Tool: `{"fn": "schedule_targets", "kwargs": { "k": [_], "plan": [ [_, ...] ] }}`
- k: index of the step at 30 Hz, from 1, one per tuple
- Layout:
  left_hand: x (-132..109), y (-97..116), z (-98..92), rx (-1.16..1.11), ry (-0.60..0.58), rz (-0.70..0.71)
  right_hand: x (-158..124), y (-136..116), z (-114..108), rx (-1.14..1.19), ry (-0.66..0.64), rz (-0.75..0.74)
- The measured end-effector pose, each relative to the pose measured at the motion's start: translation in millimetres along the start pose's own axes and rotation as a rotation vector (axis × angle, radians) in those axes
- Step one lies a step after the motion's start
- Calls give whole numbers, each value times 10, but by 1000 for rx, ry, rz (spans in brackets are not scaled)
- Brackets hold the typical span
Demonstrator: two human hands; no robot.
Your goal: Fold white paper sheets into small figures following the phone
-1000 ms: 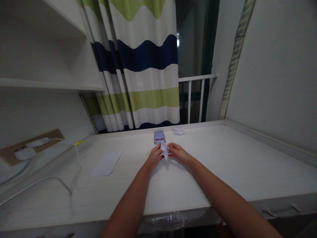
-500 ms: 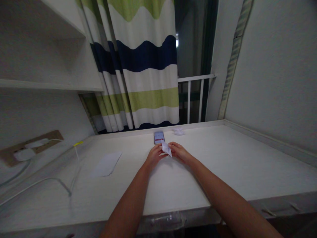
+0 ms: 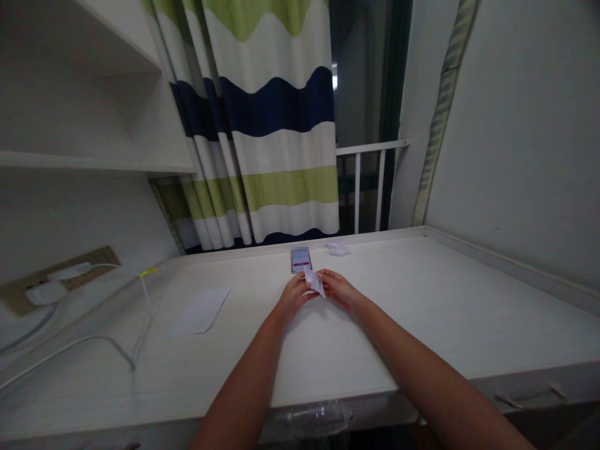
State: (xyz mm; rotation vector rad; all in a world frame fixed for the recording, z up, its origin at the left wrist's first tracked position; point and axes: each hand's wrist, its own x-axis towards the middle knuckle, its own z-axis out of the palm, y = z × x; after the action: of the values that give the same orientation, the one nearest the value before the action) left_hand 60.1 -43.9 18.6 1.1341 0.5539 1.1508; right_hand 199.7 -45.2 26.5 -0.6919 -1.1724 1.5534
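Observation:
A small folded piece of white paper (image 3: 314, 282) is held between my two hands, low over the desk. On its left side the fingers of my left hand (image 3: 296, 294) are closed on it. My right hand (image 3: 338, 288) pinches it from the right. The paper sits at a slant, with a pointed corner toward me. Just beyond it lies a phone (image 3: 300, 259) with its screen lit. A crumpled or folded white paper piece (image 3: 338, 249) rests behind my right hand.
Flat white sheets (image 3: 202, 310) lie on the white desk (image 3: 422, 300) to the left. A white cable (image 3: 105, 338) runs along the left side from chargers in a wall socket (image 3: 60, 278). A striped curtain (image 3: 290, 187) hangs behind the desk, below which runs a raised edge.
The folded paper has tilted slightly between my fingers, its top corner moving a little left. My hands stay in nearly the same place.

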Motion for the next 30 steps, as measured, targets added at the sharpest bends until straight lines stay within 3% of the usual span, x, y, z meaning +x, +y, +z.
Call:
{"fn": "schedule_targets", "kwargs": {
  "k": [7,15,22,30],
  "plan": [
    [-7,39,-6,-14,153,39,-13,3,-80,39,-9,-23],
    [18,19,-27,73,292,-28,94,24,-179,-31,241,-63],
    [76,-48,-65,158,430,-29,113,36,-207,36,315,-90],
    [194,-88,-53,236,432,-45,165,66,-294,57,467,-111]
  ]
}}
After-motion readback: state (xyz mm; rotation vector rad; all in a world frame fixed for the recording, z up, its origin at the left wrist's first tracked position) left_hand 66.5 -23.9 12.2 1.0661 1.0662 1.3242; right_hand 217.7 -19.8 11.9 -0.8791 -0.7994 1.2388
